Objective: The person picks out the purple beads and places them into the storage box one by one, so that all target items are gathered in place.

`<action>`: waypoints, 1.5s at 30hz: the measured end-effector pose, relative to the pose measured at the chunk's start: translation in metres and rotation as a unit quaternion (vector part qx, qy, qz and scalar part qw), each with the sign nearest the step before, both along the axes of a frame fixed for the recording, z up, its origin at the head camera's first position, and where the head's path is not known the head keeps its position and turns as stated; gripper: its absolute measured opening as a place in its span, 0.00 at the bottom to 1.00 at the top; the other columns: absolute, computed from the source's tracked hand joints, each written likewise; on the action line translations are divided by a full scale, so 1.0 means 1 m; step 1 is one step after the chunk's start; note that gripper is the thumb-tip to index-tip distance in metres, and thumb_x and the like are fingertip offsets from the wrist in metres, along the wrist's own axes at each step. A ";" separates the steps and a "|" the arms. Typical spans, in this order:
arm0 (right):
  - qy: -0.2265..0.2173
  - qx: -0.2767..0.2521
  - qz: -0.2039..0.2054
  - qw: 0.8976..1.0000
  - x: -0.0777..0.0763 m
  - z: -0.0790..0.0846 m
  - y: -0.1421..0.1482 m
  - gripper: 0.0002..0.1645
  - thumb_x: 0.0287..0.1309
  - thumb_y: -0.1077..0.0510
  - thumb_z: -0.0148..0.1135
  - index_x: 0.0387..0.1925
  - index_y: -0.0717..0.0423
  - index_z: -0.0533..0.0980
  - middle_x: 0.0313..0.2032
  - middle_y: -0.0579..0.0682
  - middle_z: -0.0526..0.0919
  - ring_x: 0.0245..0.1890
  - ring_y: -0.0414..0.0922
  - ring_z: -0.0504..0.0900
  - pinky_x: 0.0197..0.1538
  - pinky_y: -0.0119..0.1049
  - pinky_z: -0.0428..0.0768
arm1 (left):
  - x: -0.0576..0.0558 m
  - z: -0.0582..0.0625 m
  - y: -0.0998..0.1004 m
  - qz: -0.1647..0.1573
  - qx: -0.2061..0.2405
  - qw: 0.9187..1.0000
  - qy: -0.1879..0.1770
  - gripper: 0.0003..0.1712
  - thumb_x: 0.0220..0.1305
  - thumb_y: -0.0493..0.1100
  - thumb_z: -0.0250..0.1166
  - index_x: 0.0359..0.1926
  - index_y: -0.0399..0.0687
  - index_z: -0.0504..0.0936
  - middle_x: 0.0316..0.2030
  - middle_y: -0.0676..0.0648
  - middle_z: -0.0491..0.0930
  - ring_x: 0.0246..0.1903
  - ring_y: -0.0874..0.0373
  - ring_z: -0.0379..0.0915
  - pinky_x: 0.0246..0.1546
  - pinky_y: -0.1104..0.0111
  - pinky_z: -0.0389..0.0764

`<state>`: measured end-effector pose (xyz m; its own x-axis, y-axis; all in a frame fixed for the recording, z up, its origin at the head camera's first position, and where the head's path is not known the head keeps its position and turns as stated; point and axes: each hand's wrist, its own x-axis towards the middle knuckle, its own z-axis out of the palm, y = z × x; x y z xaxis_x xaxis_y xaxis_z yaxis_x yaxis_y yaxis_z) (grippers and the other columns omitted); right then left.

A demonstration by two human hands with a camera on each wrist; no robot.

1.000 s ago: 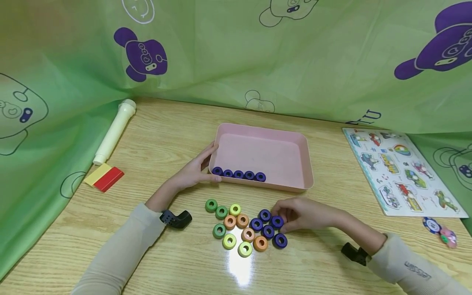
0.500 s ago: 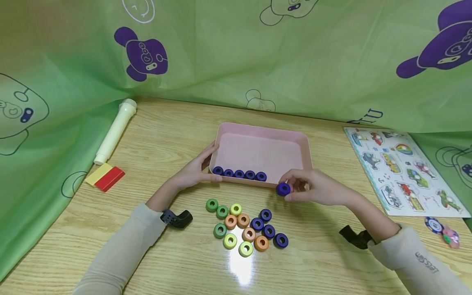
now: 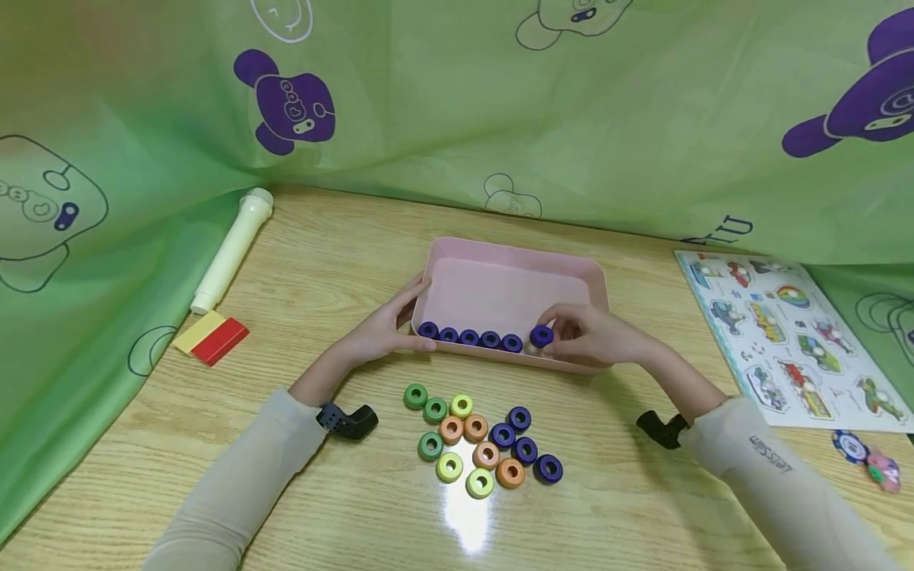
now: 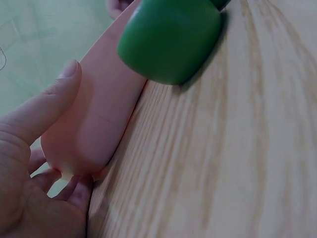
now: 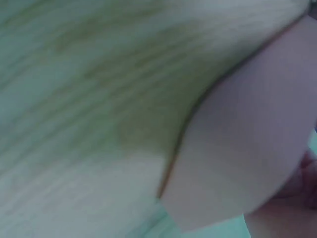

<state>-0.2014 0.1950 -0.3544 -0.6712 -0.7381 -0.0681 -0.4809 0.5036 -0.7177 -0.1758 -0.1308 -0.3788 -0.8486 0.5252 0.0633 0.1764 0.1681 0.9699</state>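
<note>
Tray (image 3: 500, 289) is gripped by left hand (image 3: 382, 329), sixth purple ring (image 3: 540, 342) by right hand (image 3: 601, 333) — five rings (image 3: 463, 339) lined inside, four purple ones (image 3: 524, 460) left outside.

PLACE: curtained play nook | green cartoon-print curtain (image 3: 428, 103) | wood-grain table (image 3: 343, 507) | picture board (image 3: 793, 341)

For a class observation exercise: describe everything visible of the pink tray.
The pink tray is shallow, rectangular, round-cornered, plastic-looking and upright on the table. Five dark purple rings line its near wall's left part. The left hand grips its left end; the right hand holds another ring by that wall.
</note>
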 end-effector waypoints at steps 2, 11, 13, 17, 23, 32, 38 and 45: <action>0.009 0.014 0.016 1.000 -0.002 -0.007 0.001 0.15 0.48 0.59 0.59 0.40 0.55 0.71 0.23 0.46 0.74 0.22 0.41 0.72 0.26 0.32 0.73 | 0.000 0.000 0.000 -0.002 -0.002 1.000 -0.002 0.50 0.46 0.35 0.65 0.64 0.42 0.41 0.63 0.47 0.32 0.61 0.56 0.35 0.57 0.66 0.48; 0.037 0.053 0.037 0.997 -0.001 -0.021 -0.002 0.15 0.48 0.64 0.58 0.41 0.54 0.71 0.24 0.42 0.74 0.24 0.37 0.73 0.28 0.30 0.74 | -0.001 -0.002 0.002 -0.010 0.003 1.000 -0.009 0.50 0.46 0.35 0.64 0.64 0.42 0.41 0.63 0.48 0.32 0.61 0.58 0.35 0.57 0.67 0.47; 0.038 0.058 0.036 0.997 -0.001 -0.022 -0.003 0.15 0.48 0.64 0.58 0.41 0.54 0.71 0.24 0.42 0.74 0.24 0.37 0.73 0.29 0.30 0.74 | -0.001 -0.003 0.002 -0.012 0.001 1.000 -0.008 0.50 0.46 0.35 0.64 0.64 0.42 0.41 0.63 0.48 0.32 0.61 0.58 0.35 0.58 0.66 0.46; 0.033 0.066 0.030 0.997 0.000 -0.022 -0.004 0.16 0.48 0.64 0.58 0.42 0.52 0.70 0.25 0.42 0.74 0.25 0.37 0.73 0.29 0.30 0.74 | -0.001 -0.003 0.001 -0.010 -0.005 1.000 -0.008 0.50 0.46 0.36 0.64 0.64 0.42 0.41 0.63 0.47 0.31 0.61 0.58 0.34 0.58 0.66 0.46; 0.022 0.063 0.026 0.997 -0.001 -0.021 -0.003 0.17 0.48 0.65 0.58 0.42 0.53 0.70 0.25 0.43 0.74 0.25 0.38 0.73 0.30 0.30 0.74 | -0.002 -0.005 0.001 -0.011 -0.003 1.000 0.000 0.51 0.45 0.37 0.65 0.64 0.42 0.41 0.63 0.47 0.31 0.61 0.57 0.34 0.58 0.64 0.46; -0.020 0.030 -0.008 0.999 0.006 -0.006 0.013 0.16 0.49 0.60 0.58 0.42 0.57 0.70 0.25 0.47 0.73 0.23 0.41 0.72 0.26 0.32 0.73 | 0.000 -0.001 0.002 -0.003 -0.009 1.000 -0.004 0.50 0.45 0.35 0.65 0.63 0.41 0.42 0.63 0.46 0.32 0.61 0.57 0.33 0.57 0.66 0.47; 0.007 -0.019 -0.048 0.999 0.027 0.015 0.021 0.17 0.47 0.56 0.60 0.41 0.55 0.71 0.26 0.45 0.74 0.22 0.41 0.71 0.22 0.31 0.70 | 0.001 -0.001 0.001 0.000 -0.014 1.000 -0.004 0.50 0.45 0.36 0.65 0.64 0.42 0.42 0.63 0.48 0.32 0.61 0.59 0.32 0.57 0.67 0.47; 0.009 -0.057 0.032 0.998 0.059 0.022 0.017 0.18 0.46 0.58 0.60 0.43 0.51 0.70 0.26 0.42 0.73 0.23 0.38 0.71 0.24 0.30 0.72 | 0.001 0.000 -0.001 -0.001 0.001 1.000 -0.005 0.50 0.46 0.35 0.64 0.64 0.42 0.41 0.63 0.47 0.31 0.61 0.58 0.32 0.58 0.67 0.45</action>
